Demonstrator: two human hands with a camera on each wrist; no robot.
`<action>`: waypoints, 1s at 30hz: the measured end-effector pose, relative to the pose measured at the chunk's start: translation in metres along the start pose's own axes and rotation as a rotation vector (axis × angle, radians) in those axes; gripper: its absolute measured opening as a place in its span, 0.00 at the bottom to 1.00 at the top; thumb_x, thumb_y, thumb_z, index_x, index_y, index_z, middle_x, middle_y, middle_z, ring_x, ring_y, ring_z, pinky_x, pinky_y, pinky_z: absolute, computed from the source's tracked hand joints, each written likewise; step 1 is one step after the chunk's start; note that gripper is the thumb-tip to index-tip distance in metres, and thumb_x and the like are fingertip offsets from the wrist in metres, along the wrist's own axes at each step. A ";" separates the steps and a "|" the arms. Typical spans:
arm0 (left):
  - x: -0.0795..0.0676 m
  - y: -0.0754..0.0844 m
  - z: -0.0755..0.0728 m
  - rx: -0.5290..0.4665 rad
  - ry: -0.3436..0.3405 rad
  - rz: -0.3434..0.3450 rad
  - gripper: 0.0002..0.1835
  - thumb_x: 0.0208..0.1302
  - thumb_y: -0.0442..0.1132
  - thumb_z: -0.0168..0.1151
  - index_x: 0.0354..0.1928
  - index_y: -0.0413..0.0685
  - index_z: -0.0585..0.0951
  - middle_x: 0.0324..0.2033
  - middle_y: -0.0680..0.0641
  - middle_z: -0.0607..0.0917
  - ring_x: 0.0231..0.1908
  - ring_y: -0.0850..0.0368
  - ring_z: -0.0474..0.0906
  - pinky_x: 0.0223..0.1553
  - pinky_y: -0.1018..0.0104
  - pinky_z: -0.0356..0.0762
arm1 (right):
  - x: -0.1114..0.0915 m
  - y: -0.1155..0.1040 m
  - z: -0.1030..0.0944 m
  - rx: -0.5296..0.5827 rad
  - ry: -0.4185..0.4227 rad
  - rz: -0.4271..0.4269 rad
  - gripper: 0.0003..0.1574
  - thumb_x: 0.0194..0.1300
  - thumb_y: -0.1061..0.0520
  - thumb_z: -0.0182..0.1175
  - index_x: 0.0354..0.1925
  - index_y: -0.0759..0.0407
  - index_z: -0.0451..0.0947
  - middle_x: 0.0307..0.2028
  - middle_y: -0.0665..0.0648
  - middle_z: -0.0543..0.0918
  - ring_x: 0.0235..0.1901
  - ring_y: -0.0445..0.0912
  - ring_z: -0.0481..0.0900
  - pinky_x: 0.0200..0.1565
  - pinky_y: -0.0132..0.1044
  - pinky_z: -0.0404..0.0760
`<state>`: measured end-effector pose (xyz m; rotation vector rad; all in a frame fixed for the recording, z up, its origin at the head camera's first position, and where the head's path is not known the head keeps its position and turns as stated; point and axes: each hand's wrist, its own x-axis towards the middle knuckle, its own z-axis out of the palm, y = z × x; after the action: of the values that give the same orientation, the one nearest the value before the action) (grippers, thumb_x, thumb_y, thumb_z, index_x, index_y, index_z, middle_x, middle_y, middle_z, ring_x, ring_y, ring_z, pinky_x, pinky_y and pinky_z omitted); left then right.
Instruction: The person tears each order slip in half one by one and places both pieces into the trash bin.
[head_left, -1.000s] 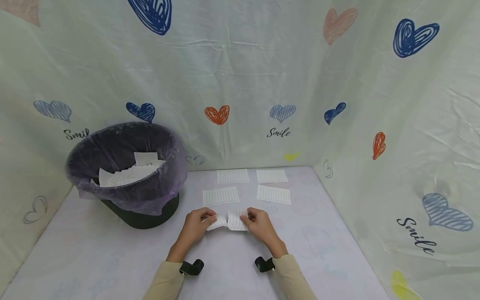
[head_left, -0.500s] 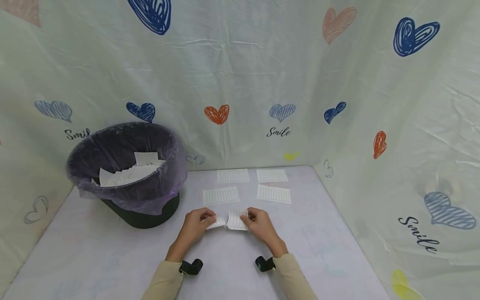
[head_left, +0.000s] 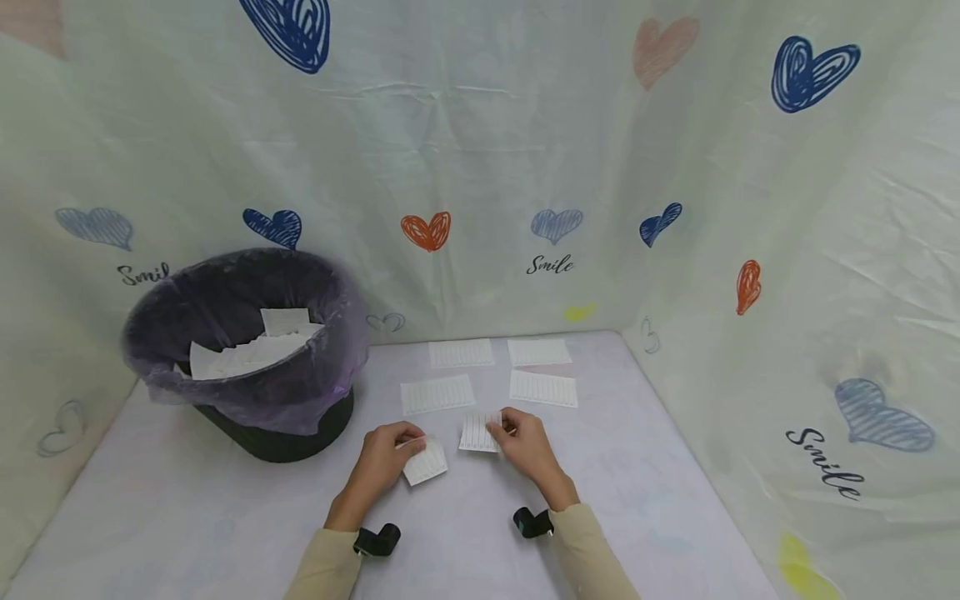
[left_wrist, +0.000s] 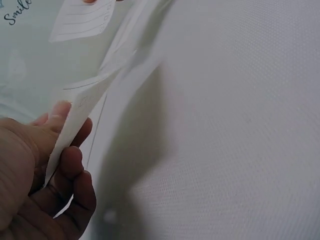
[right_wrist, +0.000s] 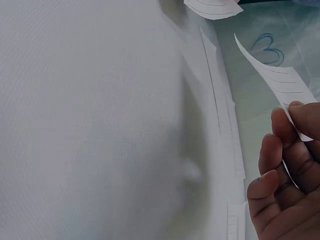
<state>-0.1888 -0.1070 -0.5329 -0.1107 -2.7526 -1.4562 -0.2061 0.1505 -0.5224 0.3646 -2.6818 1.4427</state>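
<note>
My left hand (head_left: 384,460) pinches a torn half of a lined paper slip (head_left: 425,463) between thumb and fingers, tilted toward the front. In the left wrist view this paper piece (left_wrist: 80,112) stands nearly edge-on above its shadow. My right hand (head_left: 527,446) pinches the other torn piece (head_left: 478,433); the right wrist view shows this lined piece (right_wrist: 282,80) curving up from between thumb and forefinger. A gap separates the two pieces. Just behind the hands lie whole lined slips, one on the left (head_left: 437,394) and one on the right (head_left: 543,388).
A dark bin (head_left: 281,437) with a purple liner bag (head_left: 330,375) stands at the left back, white paper pieces (head_left: 255,354) inside. Two more slips lie farther back, one left (head_left: 461,352), one right (head_left: 538,352). A heart-printed curtain (head_left: 465,150) encloses the pale tabletop (head_left: 645,500).
The slip held between both hands has come apart into two pieces. The left piece has swung down toward the front, and the right piece is slightly raised. The view has shifted a little.
</note>
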 end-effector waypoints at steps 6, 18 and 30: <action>-0.001 0.001 -0.011 0.007 0.036 0.021 0.09 0.66 0.32 0.68 0.47 0.42 0.88 0.41 0.45 0.91 0.50 0.44 0.86 0.56 0.43 0.79 | 0.003 0.000 -0.002 -0.007 0.027 0.005 0.06 0.72 0.60 0.63 0.38 0.63 0.84 0.30 0.54 0.84 0.32 0.41 0.79 0.37 0.31 0.81; 0.000 0.018 -0.035 0.012 0.060 0.050 0.05 0.69 0.36 0.68 0.43 0.44 0.87 0.37 0.49 0.90 0.41 0.54 0.85 0.47 0.53 0.82 | 0.006 -0.007 0.000 0.000 0.037 -0.044 0.05 0.70 0.61 0.65 0.41 0.63 0.85 0.30 0.54 0.85 0.33 0.41 0.80 0.37 0.31 0.82; -0.005 0.047 -0.066 0.073 0.130 0.184 0.05 0.67 0.35 0.70 0.43 0.43 0.88 0.35 0.48 0.92 0.37 0.54 0.86 0.42 0.54 0.82 | 0.023 -0.034 -0.009 -0.004 0.043 -0.127 0.04 0.69 0.61 0.66 0.39 0.61 0.84 0.31 0.53 0.86 0.34 0.41 0.83 0.36 0.31 0.82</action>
<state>-0.1812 -0.1354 -0.4577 -0.2502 -2.6094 -1.2695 -0.2204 0.1359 -0.4854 0.4883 -2.5767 1.3933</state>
